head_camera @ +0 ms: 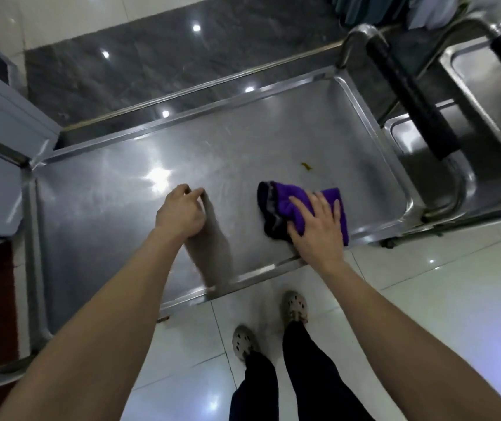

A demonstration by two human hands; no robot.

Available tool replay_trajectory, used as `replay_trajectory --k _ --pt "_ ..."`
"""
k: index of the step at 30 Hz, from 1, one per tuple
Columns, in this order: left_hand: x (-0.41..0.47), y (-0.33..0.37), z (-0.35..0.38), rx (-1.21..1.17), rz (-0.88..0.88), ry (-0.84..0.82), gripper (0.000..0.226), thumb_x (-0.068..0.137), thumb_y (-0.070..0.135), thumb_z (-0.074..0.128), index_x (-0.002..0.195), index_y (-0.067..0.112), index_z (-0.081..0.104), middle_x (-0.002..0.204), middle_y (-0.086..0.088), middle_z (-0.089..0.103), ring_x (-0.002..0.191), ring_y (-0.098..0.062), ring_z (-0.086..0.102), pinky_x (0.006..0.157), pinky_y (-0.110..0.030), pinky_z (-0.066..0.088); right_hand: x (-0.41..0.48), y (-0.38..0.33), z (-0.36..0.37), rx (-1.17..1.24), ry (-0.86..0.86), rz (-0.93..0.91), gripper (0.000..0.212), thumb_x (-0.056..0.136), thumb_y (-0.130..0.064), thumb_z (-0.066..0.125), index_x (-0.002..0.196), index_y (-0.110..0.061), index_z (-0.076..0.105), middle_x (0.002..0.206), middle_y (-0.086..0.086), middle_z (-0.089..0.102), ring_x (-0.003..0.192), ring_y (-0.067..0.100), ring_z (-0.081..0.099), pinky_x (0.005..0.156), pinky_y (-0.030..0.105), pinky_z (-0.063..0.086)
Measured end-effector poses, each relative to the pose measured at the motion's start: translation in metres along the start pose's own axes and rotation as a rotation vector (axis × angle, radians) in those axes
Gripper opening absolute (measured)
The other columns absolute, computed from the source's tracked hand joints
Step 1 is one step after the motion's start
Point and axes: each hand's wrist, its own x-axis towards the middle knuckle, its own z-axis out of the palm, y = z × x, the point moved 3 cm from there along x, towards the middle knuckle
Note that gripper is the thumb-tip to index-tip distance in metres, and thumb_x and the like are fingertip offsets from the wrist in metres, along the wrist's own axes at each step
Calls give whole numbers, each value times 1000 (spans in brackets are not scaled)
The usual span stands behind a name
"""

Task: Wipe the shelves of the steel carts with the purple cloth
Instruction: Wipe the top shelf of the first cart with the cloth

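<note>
Purple cloth (285,197) pressed flat on the steel cart's top shelf (115,214).
Right hand (319,229) lies on the cloth, fingers straight and spread, near the shelf's front edge. Left hand (182,212) rests on bare steel well apart from it, fingers curled, holding nothing. Just beyond the cloth sits a yellow speck (306,166).

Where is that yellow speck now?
In the head view, the yellow speck lies on the steel shelf just beyond the purple cloth under the right hand.

The cloth (288,197) is purple with a black-and-grey edge; the cart shelf (243,141) silver-grey; the handle (410,95) black.
</note>
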Motion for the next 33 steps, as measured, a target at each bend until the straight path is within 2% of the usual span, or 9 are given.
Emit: replay_trajectory --k 3,5,10,13,19,25,27,30,33 --pt "2 26 -5 59 -45 -68 91 76 76 74 152 32 51 155 -4 47 145 -32 46 114 -55 49 21 62 -24 8 27 300 63 99 -58 50 157 -32 46 163 12 41 156 32 28 129 61 12" --pt "4 54 -5 64 4 -120 126 51 83 90 155 31 44 156 -3 42 147 -33 41 111 -57 51 20 53 -23 13 15 330 68 98 -62 47 159 -32 43 166 12 36 159 32 23 130 62 6" --pt "3 91 8 131 36 -75 118 56 40 103 152 17 40 155 -8 38 145 -37 36 104 -54 56 -15 -8 -1 63 -103 -245 74 98 -74 45 163 -40 35 172 5 31 164 25 13 129 62 6" --pt "3 86 9 128 14 -70 132 53 45 107 160 19 34 165 -8 31 153 -37 29 112 -54 52 14 21 -7 79 -129 -459 72 94 -59 62 160 -38 43 168 5 39 160 27 26 130 58 11" --pt "6 92 10 92 -15 -84 154 47 58 107 171 24 21 179 -4 16 165 -34 14 123 -54 42 142 68 -32 58 48 191 64 95 -52 60 156 -32 51 163 13 43 157 32 29 130 61 4" --pt "6 82 15 63 -36 -51 160 37 56 108 171 27 25 178 1 20 163 -31 19 121 -55 44 90 -35 -1 134 -161 -497 69 93 -49 62 159 -36 45 168 7 39 159 28 26 131 56 6" --pt "5 78 17 78 -37 -42 161 39 62 106 172 33 21 179 4 15 164 -29 17 118 -56 45 136 0 -5 119 -109 -400 67 93 -46 65 157 -37 49 167 12 39 158 32 28 132 53 6" --pt "6 79 19 106 -32 -21 161 42 71 102 173 38 15 181 7 11 166 -27 15 118 -57 45 213 59 -24 44 21 61 60 99 -53 58 156 -36 51 164 21 35 156 38 26 132 55 5" --pt "8 84 19 117 -39 -14 161 43 72 101 173 37 13 181 7 9 167 -27 13 122 -53 42 234 14 -23 62 82 271 60 95 -49 60 153 -33 54 150 20 46 146 41 36 130 63 3"
